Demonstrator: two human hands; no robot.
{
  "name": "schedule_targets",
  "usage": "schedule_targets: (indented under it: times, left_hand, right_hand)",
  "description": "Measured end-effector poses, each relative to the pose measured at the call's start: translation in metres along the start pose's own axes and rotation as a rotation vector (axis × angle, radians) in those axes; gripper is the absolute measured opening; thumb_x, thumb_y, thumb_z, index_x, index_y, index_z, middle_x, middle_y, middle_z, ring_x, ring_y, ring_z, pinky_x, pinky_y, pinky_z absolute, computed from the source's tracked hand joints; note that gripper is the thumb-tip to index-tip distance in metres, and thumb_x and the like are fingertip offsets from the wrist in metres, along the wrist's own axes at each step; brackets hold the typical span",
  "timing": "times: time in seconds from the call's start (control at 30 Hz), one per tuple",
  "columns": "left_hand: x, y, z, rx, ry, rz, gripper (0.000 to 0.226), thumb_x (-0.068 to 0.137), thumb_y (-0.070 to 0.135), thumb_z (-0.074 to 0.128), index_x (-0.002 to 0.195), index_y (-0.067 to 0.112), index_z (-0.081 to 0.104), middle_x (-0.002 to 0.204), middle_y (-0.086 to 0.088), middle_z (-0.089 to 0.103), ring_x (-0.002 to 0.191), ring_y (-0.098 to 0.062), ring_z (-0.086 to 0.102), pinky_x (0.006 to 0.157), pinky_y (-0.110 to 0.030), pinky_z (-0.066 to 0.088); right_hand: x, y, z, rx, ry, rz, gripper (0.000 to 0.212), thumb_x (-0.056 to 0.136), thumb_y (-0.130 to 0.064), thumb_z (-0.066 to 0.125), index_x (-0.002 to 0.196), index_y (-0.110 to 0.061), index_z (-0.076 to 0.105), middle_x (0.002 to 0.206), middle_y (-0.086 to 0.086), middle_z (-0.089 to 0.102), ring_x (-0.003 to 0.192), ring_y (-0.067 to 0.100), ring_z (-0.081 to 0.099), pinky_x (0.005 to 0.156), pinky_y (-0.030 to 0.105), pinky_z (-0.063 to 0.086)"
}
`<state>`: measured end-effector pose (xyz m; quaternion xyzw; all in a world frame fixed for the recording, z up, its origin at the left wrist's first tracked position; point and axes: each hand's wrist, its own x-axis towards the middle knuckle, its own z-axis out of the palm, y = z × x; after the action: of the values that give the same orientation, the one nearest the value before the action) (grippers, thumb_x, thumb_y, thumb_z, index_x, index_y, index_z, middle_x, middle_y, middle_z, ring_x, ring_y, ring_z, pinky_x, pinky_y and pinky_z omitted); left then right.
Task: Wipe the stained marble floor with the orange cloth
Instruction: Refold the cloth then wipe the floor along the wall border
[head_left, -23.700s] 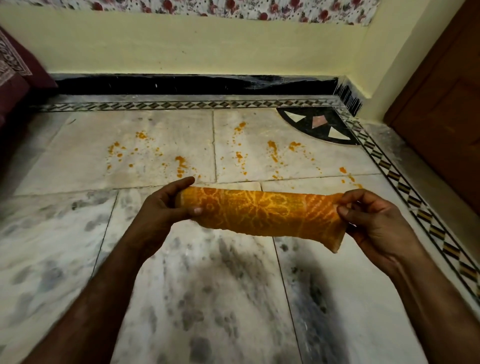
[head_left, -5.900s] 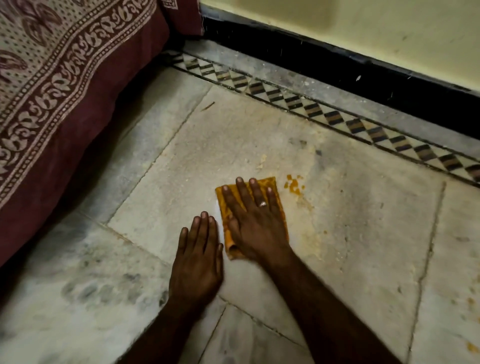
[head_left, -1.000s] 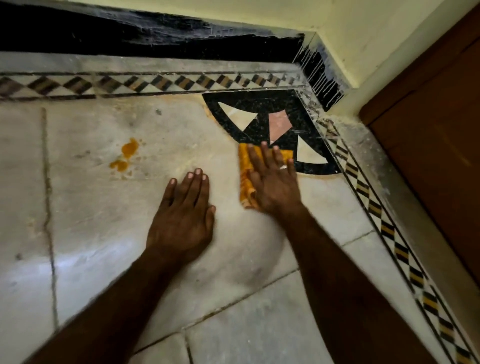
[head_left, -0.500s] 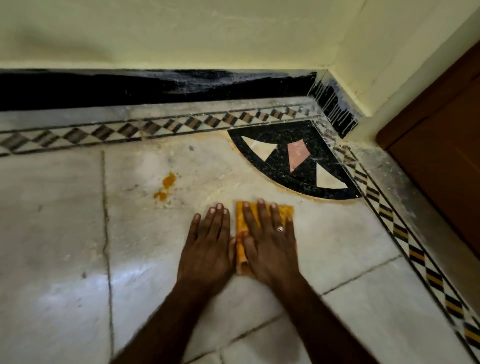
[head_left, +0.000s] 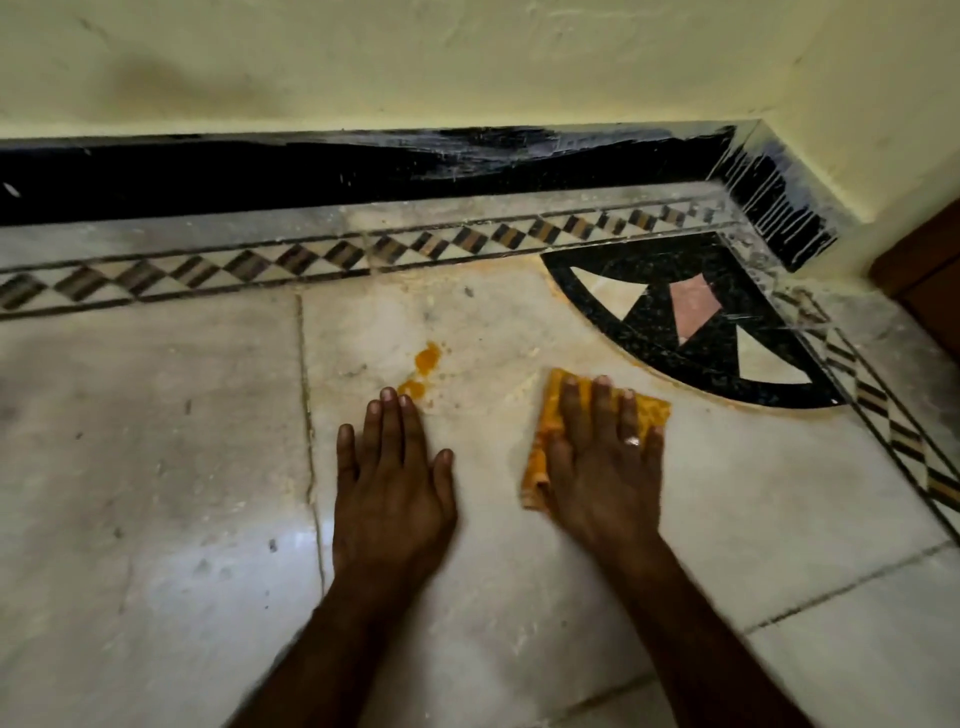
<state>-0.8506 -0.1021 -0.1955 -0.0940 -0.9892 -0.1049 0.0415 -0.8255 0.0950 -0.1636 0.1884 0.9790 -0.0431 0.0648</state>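
The folded orange cloth (head_left: 549, 415) lies flat on the pale marble floor (head_left: 156, 467). My right hand (head_left: 605, 457) presses down on it with straight fingers, covering most of it; a ring shows on one finger. My left hand (head_left: 392, 483) rests flat on the bare marble to the left of the cloth, a gap between the two hands. An orange stain (head_left: 425, 364) of two blobs sits just beyond my left fingertips. Faint yellowish smears spread over the tile around it.
A black quarter-circle inlay (head_left: 649, 322) with white and pink wedges fills the corner to the right of the cloth. A diamond-patterned border strip (head_left: 311, 260) runs along the black skirting (head_left: 311, 171) and yellow wall. A brown wooden door (head_left: 930, 280) stands at far right.
Half a second ago my hands lay side by side at the cloth. Now the right hand and cloth sit further right, apart from the left hand, whose fingertips are nearer the stain.
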Motion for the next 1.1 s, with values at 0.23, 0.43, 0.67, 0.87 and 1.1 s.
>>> schedule_targets:
  times: [0.23,0.43,0.67,0.87,1.1]
  left_hand:
    - [0.004,-0.008,-0.005,-0.017,-0.027,-0.059,0.071,0.1,0.045,0.025,0.153,-0.001,0.032,0.16,-0.02,0.032,0.15,-0.032,0.03,0.123,-0.052,0.01]
    - [0.011,-0.007,-0.009,-0.062,-0.051,-0.081,0.063,0.096,0.031,0.03,0.146,-0.005,0.045,0.152,-0.024,0.044,0.142,-0.037,0.044,0.12,-0.059,0.026]
    - [0.001,-0.125,-0.038,0.034,-0.1,-0.139,0.074,0.098,0.052,0.003,0.16,0.013,0.006,0.169,-0.006,0.001,0.155,-0.018,-0.001,0.124,-0.046,-0.012]
    - [-0.003,-0.148,-0.049,0.001,-0.095,-0.252,0.074,0.095,0.05,-0.003,0.159,0.013,-0.007,0.169,-0.004,-0.01,0.153,-0.013,-0.014,0.116,-0.035,-0.028]
    - [-0.011,-0.164,-0.051,-0.029,-0.102,-0.245,0.075,0.096,0.05,-0.001,0.159,0.01,0.007,0.169,-0.006,0.007,0.155,-0.018,0.003,0.124,-0.04,-0.009]
  right_hand:
    - [0.094,-0.082,-0.011,0.095,-0.037,-0.19,0.064,0.102,-0.05,0.02,0.16,-0.036,-0.002,0.171,0.0,-0.002,0.157,0.027,-0.005,0.122,0.061,-0.001]
    - [0.079,-0.11,-0.011,-0.015,-0.054,-0.464,0.068,0.095,-0.053,0.008,0.16,-0.037,0.001,0.171,0.0,0.002,0.157,0.027,0.001,0.123,0.058,0.001]
    - [0.04,-0.05,-0.005,-0.082,-0.082,-0.577,0.071,0.093,-0.061,-0.001,0.16,-0.036,-0.004,0.17,0.001,0.0,0.157,0.029,0.004,0.124,0.055,0.011]
    - [0.097,-0.134,-0.009,-0.023,-0.059,-0.332,0.065,0.099,-0.055,0.011,0.159,-0.038,-0.007,0.17,0.0,-0.005,0.157,0.028,-0.004,0.124,0.058,0.002]
    - [-0.002,-0.18,0.009,-0.069,-0.038,-0.787,0.066,0.097,-0.051,0.025,0.161,-0.034,0.015,0.169,0.004,0.017,0.155,0.031,0.015,0.121,0.06,0.015]
